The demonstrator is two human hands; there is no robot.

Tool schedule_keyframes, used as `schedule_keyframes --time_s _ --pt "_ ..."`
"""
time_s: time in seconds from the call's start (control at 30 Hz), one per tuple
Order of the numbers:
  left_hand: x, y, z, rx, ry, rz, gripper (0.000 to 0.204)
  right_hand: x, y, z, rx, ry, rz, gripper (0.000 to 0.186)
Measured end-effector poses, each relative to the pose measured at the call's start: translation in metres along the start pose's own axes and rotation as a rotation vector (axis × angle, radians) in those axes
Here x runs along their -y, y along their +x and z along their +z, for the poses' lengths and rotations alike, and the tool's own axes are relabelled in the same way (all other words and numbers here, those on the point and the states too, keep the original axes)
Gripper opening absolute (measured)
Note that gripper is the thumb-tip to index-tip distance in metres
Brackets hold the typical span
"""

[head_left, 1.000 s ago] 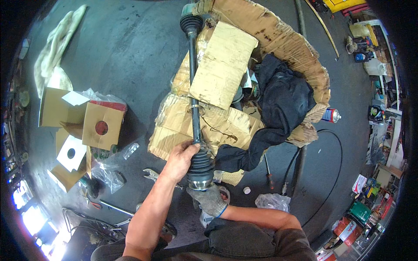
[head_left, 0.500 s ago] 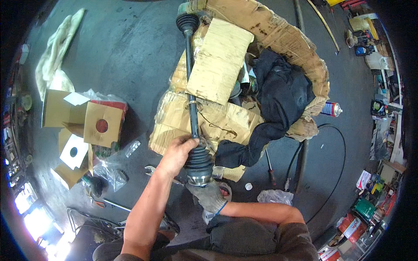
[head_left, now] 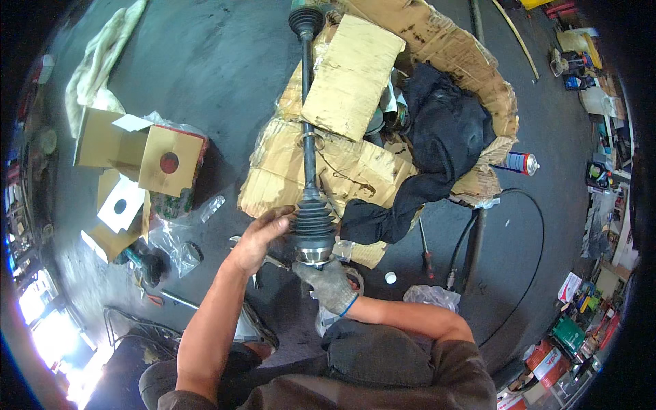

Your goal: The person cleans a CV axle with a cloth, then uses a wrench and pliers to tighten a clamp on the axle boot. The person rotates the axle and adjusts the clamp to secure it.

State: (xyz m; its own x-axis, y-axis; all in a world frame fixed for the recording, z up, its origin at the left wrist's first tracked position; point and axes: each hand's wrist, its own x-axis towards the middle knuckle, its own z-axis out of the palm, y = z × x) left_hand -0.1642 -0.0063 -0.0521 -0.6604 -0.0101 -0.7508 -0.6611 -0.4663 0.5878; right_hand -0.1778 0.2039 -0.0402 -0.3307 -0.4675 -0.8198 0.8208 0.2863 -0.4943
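Observation:
A long black CV axle (head_left: 309,164) lies lengthwise in front of me over the cardboard. Its near end carries a ribbed rubber boot (head_left: 313,220) and a shiny metal joint ring. My right hand (head_left: 329,285), in a grey knit glove with a blue cuff edge, is closed around the axle's near end, just below that ring; its fingertips are partly hidden. My bare left hand (head_left: 256,240) is beside the boot's left side, fingers stretched out and not wrapped round it. I cannot tell whether the fingertips touch the rubber. A smaller boot (head_left: 305,22) covers the far end.
Flattened, stained cardboard (head_left: 273,171) lies under the axle, with a dark cloth (head_left: 447,130) on its right. Opened boxes (head_left: 109,147) stand at the left. A screwdriver (head_left: 426,256), a spray can (head_left: 523,163), a white cap (head_left: 390,277) and a black hose (head_left: 541,253) lie on the right.
My left hand has let go of the axle shaft above the boot and moved left, its fingers straightened. My right hand still holds the near end.

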Motion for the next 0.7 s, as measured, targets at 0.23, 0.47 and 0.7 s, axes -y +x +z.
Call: schedule_keyframes --time_s 0.23,0.47,0.7 --pt "0.003 -0.013 0.015 0.118 -0.055 0.037 0.1 0.012 -0.008 0.007 -0.038 0.061 0.046 0.019" --pt "0.02 -0.014 0.03 -0.061 -0.147 0.06 0.094 -0.001 -0.003 0.005 -0.054 -0.115 0.003 0.014" --pt "0.012 -0.02 0.006 -0.066 0.061 0.068 0.086 -0.009 -0.006 -0.005 -0.029 -0.028 0.005 0.023"
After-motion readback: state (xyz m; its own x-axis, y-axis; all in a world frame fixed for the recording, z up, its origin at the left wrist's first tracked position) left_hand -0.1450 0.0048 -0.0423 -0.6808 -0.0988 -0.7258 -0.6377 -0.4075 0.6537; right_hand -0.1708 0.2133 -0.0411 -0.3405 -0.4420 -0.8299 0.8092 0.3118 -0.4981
